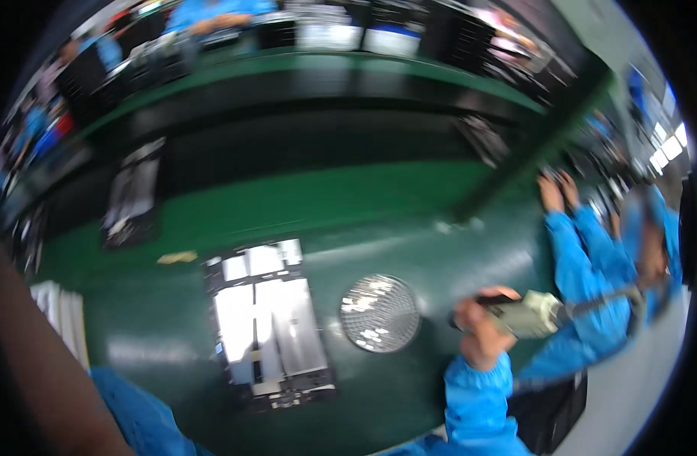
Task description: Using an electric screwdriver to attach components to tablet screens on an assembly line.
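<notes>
My right hand (485,334), in a blue sleeve, is closed around the dark end of a pale green-grey electric screwdriver (532,315). The tool lies sideways in the grip, its cable end toward the right. To the left of this hand is a round dish (379,313) filled with small shiny pieces, too blurred to make out. An opened tablet (271,327) with silvery battery panels and dark edges rests farther left on the green bench. At the lower left, a blue sleeve (139,414) meets a large blurred brownish shape; my left hand's fingers cannot be made out.
Beyond the bench runs a dark conveyor strip, with another opened tablet (133,194) at its left. A yellow strip (177,258) lies nearby. White boards (59,315) stand at left. A green post (535,140) slants up at right, beside a co-worker's hands (559,190).
</notes>
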`<state>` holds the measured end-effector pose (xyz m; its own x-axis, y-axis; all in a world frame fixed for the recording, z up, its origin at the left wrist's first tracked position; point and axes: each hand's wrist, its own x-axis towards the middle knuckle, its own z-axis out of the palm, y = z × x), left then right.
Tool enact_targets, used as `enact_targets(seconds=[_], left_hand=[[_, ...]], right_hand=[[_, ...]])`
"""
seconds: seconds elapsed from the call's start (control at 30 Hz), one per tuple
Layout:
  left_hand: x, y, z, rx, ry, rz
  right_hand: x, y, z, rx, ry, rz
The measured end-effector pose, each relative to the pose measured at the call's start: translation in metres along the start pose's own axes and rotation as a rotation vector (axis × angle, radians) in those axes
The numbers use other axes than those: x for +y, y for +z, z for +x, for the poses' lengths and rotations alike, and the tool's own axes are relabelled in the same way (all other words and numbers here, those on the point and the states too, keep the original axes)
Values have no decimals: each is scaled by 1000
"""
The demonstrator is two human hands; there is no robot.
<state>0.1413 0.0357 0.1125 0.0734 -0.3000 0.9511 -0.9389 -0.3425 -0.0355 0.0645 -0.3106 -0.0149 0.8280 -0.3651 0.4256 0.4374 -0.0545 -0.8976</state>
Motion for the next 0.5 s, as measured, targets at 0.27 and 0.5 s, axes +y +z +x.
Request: enact_targets(seconds=[0.27,0.5], left_hand=[[51,-32,-56,-293,-286,55],[54,-15,-79,-194,-221,62]], right_hand=[[10,17,29,-53,31,53],[17,15,32,-208,-53,110]])
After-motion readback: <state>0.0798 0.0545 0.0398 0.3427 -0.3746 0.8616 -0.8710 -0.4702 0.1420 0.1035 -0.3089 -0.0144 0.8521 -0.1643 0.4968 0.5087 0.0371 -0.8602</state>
